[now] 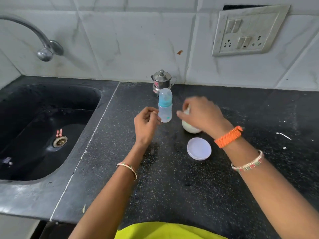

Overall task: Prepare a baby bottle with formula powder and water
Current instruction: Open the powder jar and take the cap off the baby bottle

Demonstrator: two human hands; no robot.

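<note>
A black speckled surface fills most of the view, backed by a pale tiled wall. At nine o'clock a dark sink is sunk into the stone, its metal drain low in the basin, and a curved tap reaches out above it at ten o'clock. A switch and socket plate sits tilted on the wall at two o'clock.

A small steel lidded pot stands against the wall at twelve o'clock. Just in front of it, near the centre, the baby bottle stands upright on the surface, clear-bodied with a blue collar and a clear cap over the teat. At three o'clock from the bottle, close beside it but apart, sits a white formula jar, largely covered by the right hand. Its round white lid lies flat on the surface at six o'clock from the jar.

The left hand is loosely curled at nine o'clock of the bottle, fingertips at or just touching its lower body; a firm grip cannot be told. The right hand, blurred, is bent over the jar's mouth with fingers pinched on something pale that cannot be made out. An orange band and a beaded bangle ring the right wrist, and a thin bangle rings the left forearm.
</note>
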